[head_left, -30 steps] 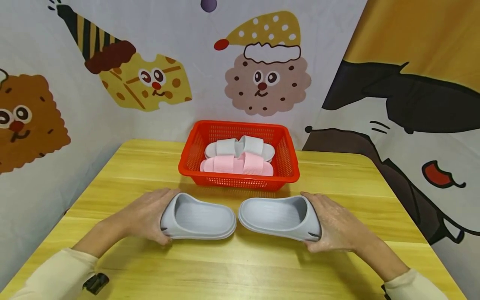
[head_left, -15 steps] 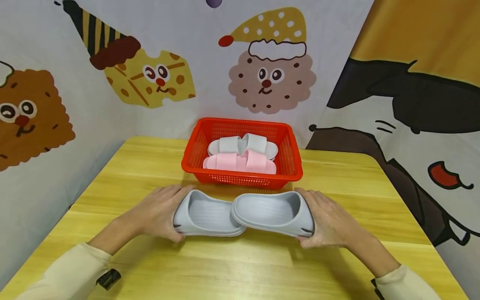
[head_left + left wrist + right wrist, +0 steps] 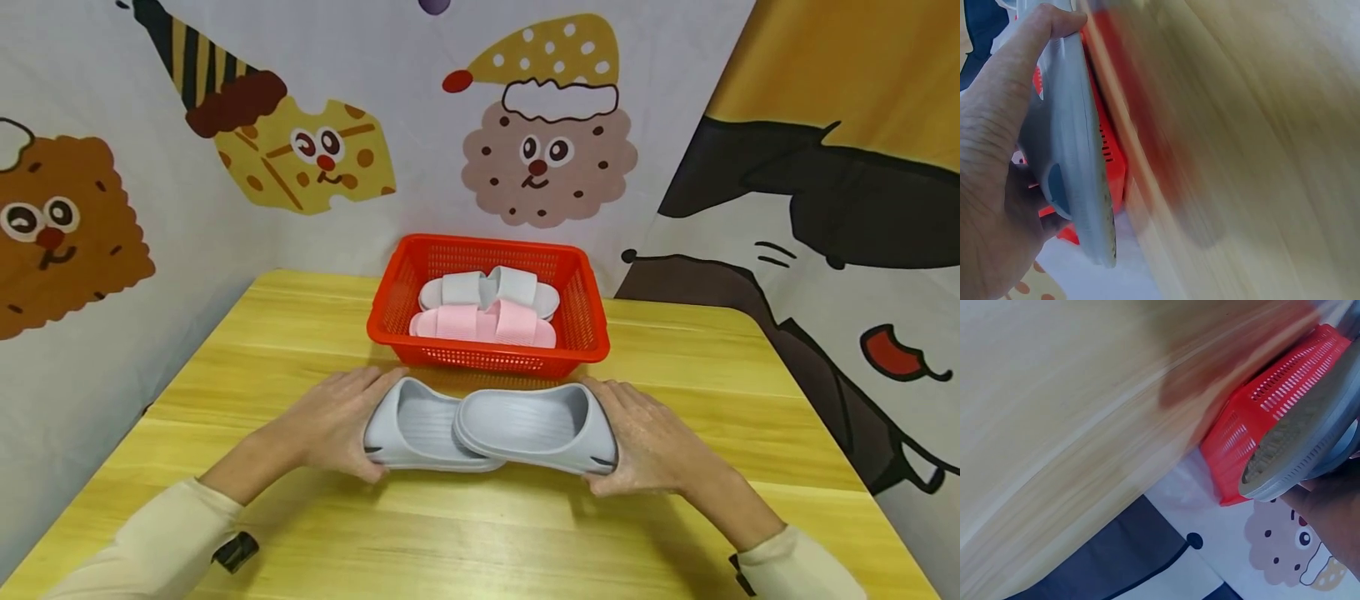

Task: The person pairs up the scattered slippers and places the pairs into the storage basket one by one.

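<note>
Behind, on the yellow wooden table (image 3: 247, 333), a red basket (image 3: 577, 325) holding pink slippers (image 3: 483, 323) and white slippers (image 3: 487, 289).

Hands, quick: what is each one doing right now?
Left hand: grips the left grey slipper by its strap end.
Right hand: grips the right grey slipper, which overlaps the left one.
</note>
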### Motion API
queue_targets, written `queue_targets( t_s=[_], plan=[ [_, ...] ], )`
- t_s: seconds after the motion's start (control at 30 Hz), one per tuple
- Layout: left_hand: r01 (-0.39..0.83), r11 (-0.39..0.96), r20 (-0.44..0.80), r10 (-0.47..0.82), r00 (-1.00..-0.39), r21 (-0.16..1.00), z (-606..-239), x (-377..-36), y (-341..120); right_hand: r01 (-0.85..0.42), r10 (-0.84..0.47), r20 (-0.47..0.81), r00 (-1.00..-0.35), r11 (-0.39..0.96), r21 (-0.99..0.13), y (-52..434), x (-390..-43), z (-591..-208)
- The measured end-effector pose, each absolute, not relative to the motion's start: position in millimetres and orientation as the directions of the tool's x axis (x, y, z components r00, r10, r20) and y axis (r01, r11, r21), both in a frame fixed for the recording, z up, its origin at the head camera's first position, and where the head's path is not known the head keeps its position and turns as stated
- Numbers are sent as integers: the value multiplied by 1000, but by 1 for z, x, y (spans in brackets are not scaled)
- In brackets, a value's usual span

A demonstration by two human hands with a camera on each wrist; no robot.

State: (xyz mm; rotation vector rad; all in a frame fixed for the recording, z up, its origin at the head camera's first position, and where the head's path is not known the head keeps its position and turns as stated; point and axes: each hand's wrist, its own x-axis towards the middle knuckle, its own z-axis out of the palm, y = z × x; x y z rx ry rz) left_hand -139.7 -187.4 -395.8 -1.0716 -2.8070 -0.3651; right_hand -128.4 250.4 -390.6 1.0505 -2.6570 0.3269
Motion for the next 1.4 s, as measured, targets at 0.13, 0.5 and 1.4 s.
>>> queue_targets(
  t_s=[0.13,0.5,1.4],
  plan=[
    [678,712,207,646,-734,183,-397,-139,-183,-688,-633,309,-710,717,-110,248,-126,-389],
    [661,729,239,619,-748,179,-401,-138,-174,-684,-645,261,-719,724,-95,234,-125,-385],
    [712,689,174,690,-702,139,-401,-137,-150,-708,-678,247,-693,705,-50,213,-127,-380]
  ],
)
